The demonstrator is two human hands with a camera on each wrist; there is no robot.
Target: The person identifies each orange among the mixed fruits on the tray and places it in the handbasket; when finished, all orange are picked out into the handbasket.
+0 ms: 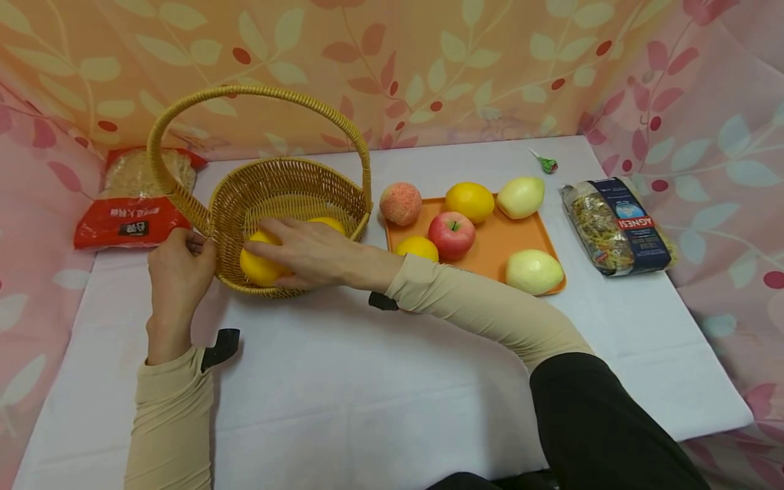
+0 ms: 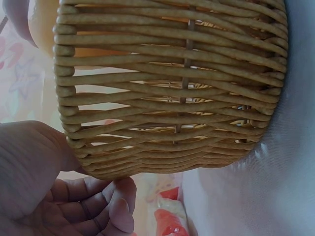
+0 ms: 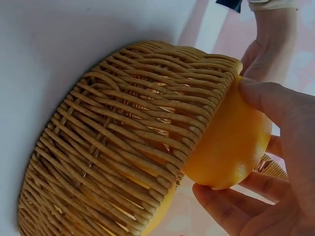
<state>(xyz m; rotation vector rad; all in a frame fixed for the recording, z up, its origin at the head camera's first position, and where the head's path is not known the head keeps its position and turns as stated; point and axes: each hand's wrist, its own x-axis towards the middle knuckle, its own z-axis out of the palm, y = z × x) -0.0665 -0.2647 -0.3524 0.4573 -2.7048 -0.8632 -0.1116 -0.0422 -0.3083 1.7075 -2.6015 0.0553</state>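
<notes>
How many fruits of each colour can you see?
Smooth yellow rounded fruits: 4 (2 at the golden woven wicker basket, 2 at the flat orange rectangular tray)
Pale yellow-green oval fruits: 2
Round red apple: 1
Round speckled pink-orange peach: 1
Total: 8 fruits in sight

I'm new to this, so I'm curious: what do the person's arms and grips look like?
The left grip and right grip are ungloved hands. Both sleeves are beige, with a black piece jutting near each cuff; black cloth covers the right one higher up.
</notes>
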